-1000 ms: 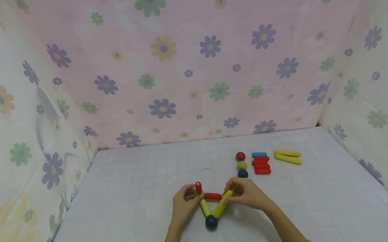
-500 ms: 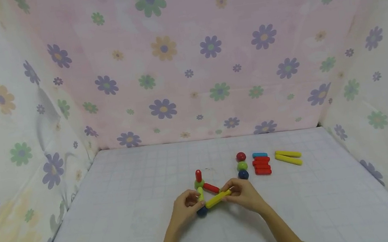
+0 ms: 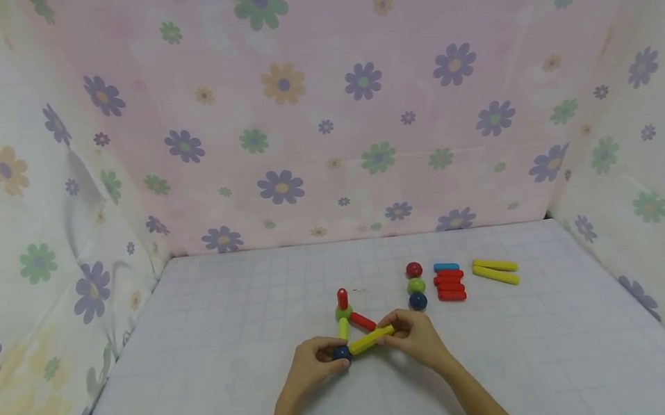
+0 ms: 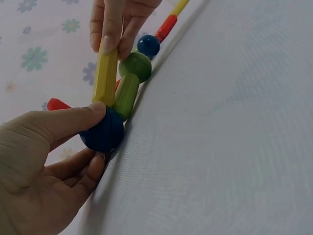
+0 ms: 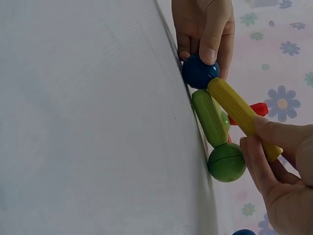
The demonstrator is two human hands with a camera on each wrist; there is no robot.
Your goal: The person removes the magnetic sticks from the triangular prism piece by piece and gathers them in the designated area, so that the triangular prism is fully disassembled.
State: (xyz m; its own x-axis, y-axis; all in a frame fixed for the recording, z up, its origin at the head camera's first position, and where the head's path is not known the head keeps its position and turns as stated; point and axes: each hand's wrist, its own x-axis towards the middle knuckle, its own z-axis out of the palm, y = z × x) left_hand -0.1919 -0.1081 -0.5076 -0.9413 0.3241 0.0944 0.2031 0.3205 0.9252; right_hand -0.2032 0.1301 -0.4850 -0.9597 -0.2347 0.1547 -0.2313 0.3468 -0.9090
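Note:
My left hand grips a dark blue ball at the near corner of a ball-and-stick frame on the table. My right hand pinches a yellow stick, which slants up from that ball, its lower end touching it. Beneath the yellow stick, a green stick runs from the blue ball to a green ball near the right fingers. A lighter green stick leads back to a second green ball, topped by an upright red stick. Another red stick slants from there toward my right hand.
Behind my right hand, a red ball, a green ball and a blue ball stand in a row. Beside them lie a blue stick, several red sticks and two yellow sticks. Flowered cloth encloses the table.
My left hand has let go of the far green ball and come nearer to hold the blue ball. The frame has turned and shifted back; the yellow stick stays in my right hand.

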